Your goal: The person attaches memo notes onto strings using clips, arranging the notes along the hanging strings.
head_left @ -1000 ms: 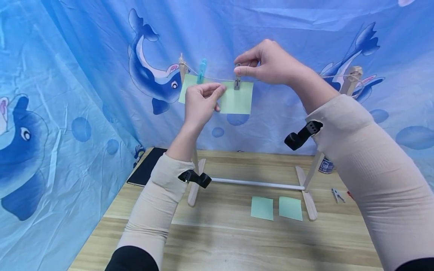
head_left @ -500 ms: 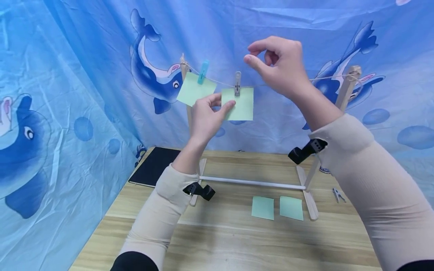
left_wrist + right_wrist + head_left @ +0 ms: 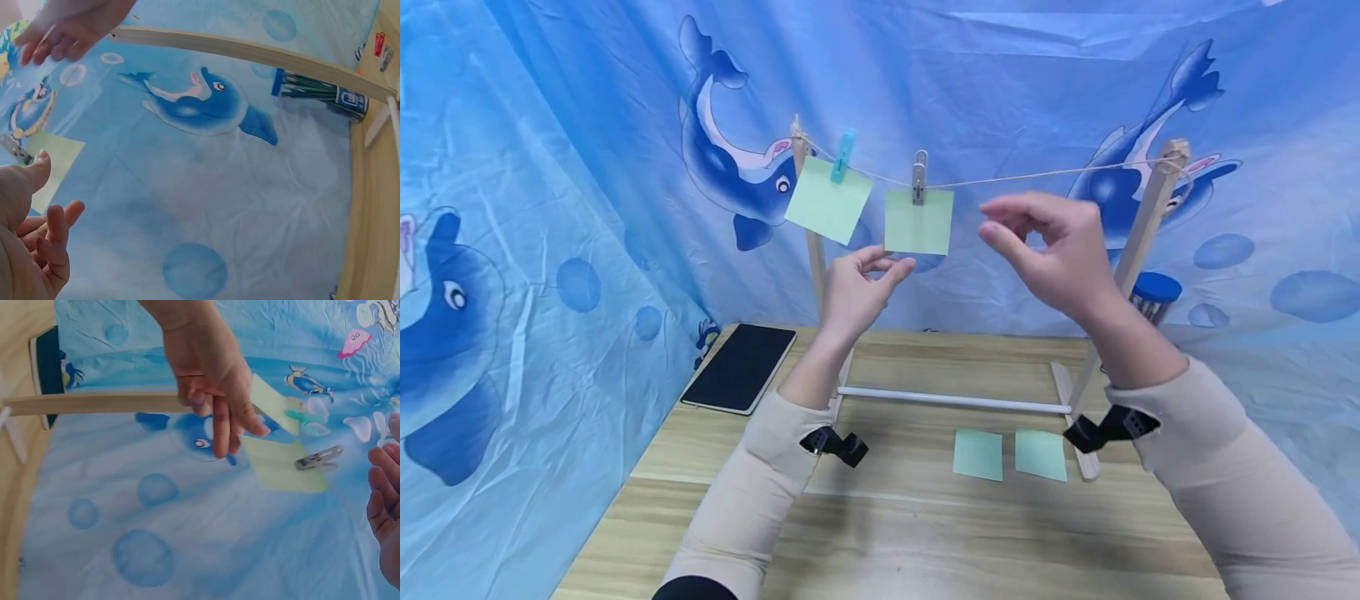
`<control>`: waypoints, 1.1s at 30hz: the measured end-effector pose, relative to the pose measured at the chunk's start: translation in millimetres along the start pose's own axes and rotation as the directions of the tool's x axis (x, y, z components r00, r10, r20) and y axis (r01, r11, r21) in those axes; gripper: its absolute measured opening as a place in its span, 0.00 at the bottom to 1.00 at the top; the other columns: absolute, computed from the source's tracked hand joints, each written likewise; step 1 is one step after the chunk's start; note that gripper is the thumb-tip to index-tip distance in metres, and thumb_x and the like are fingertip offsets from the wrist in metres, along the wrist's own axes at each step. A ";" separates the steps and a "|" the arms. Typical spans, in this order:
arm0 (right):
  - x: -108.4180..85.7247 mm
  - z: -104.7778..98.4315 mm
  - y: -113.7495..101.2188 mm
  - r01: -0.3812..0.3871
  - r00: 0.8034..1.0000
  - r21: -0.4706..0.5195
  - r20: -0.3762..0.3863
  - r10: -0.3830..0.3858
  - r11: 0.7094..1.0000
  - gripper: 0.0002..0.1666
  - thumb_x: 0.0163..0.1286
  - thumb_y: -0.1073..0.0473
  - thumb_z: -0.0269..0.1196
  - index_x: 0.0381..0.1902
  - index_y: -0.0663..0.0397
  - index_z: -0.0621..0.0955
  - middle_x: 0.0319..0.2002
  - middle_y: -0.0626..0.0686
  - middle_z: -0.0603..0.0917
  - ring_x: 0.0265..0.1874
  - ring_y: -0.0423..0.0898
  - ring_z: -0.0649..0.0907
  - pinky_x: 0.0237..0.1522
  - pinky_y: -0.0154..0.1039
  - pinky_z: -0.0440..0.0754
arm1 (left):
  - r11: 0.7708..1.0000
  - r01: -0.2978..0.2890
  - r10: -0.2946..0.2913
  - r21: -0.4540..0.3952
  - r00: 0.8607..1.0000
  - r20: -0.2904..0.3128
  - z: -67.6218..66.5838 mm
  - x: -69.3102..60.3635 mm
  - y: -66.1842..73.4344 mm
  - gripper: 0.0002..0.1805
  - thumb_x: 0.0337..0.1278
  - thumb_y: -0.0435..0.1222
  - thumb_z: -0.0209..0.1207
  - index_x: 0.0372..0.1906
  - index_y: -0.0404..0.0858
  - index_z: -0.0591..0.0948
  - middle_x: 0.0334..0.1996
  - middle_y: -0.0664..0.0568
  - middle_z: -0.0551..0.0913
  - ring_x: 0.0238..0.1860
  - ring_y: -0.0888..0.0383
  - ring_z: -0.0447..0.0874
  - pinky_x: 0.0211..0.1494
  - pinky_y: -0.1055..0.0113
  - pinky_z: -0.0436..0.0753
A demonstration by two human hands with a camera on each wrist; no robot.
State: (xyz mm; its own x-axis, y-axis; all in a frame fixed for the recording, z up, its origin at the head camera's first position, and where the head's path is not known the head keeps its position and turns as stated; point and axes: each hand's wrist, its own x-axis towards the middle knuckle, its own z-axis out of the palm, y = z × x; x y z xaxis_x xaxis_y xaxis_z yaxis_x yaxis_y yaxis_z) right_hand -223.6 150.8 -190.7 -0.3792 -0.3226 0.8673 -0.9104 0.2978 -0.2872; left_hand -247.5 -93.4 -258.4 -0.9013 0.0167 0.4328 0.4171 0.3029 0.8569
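Hanging by clips [image 3: 919,179] from thin string [image 3: 1015,176], square paper notes [image 3: 918,228] neighbour the left hand [image 3: 857,293] and right hand [image 3: 1063,250], both loosely unclasped.

The head view is bright and mostly clear, with a pale shine and soft, dark shadows on the wooden surface [image 3: 895,542]. Both wrist views look dimmer and a bit fuzzy. In the left one, a wooden post [image 3: 250,53] looks bent, and the top left corner glows.
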 end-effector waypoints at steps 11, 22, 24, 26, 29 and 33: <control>-100.8 -4.2 27.0 -0.265 0.963 -0.081 0.018 0.267 0.961 0.15 0.62 0.72 0.69 0.47 0.61 0.88 0.35 0.54 0.88 0.32 0.34 0.81 0.37 0.25 0.76 | 0.999 0.020 -0.023 0.047 0.998 0.066 4.3 -22.2 -49.4 0.25 0.61 0.48 0.69 0.58 0.38 0.84 0.41 0.52 0.89 0.37 0.57 0.86 0.39 0.65 0.82; -198.9 -12.3 56.5 -0.428 0.903 -0.159 -0.096 0.418 0.890 0.15 0.57 0.77 0.71 0.43 0.64 0.88 0.33 0.58 0.87 0.34 0.27 0.80 0.39 0.20 0.76 | 0.993 -0.021 -0.003 0.114 0.978 0.207 25.7 -70.1 -91.5 0.15 0.63 0.42 0.68 0.49 0.38 0.87 0.40 0.53 0.89 0.39 0.59 0.86 0.46 0.65 0.85; -213.6 -14.7 60.8 -0.459 0.888 -0.167 -0.124 0.443 0.873 0.14 0.57 0.77 0.71 0.42 0.65 0.88 0.33 0.58 0.87 0.34 0.27 0.80 0.39 0.20 0.76 | 0.992 -0.019 -0.012 0.122 0.970 0.245 29.8 -79.5 -98.2 0.15 0.63 0.41 0.68 0.50 0.38 0.86 0.41 0.52 0.89 0.40 0.59 0.86 0.48 0.64 0.85; -225.6 -18.0 63.1 -0.490 0.871 -0.173 -0.148 0.469 0.855 0.13 0.58 0.77 0.71 0.42 0.66 0.87 0.33 0.57 0.87 0.34 0.27 0.80 0.39 0.20 0.76 | 0.991 -0.028 -0.009 0.133 0.962 0.274 33.7 -87.8 -105.0 0.15 0.64 0.41 0.68 0.51 0.37 0.86 0.42 0.51 0.89 0.43 0.58 0.86 0.51 0.61 0.84; -240.6 -24.0 64.8 -0.533 0.844 -0.179 -0.183 0.504 0.827 0.10 0.60 0.75 0.70 0.41 0.67 0.87 0.33 0.50 0.87 0.35 0.26 0.80 0.39 0.19 0.76 | 0.991 -0.022 -0.018 0.134 0.956 0.294 38.9 -98.5 -114.1 0.17 0.64 0.39 0.67 0.53 0.35 0.85 0.45 0.47 0.88 0.46 0.56 0.86 0.54 0.57 0.84; -260.4 -34.9 67.7 -0.575 0.818 -0.241 -0.208 0.537 0.782 0.10 0.62 0.71 0.71 0.42 0.66 0.87 0.34 0.47 0.86 0.35 0.23 0.78 0.38 0.18 0.75 | 0.989 -0.037 -0.007 0.141 0.954 0.299 45.5 -108.5 -124.1 0.17 0.64 0.38 0.67 0.53 0.33 0.84 0.46 0.43 0.88 0.48 0.50 0.86 0.55 0.53 0.84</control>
State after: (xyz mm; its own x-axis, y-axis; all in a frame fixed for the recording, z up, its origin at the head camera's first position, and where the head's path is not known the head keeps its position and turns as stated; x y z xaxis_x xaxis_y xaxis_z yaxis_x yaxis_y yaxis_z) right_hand -180.7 286.4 -421.8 -0.7643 0.0826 0.6396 -0.4544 0.6348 -0.6250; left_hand -206.8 -89.5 -424.4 -0.8980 0.2986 0.3233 0.4294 0.4334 0.7923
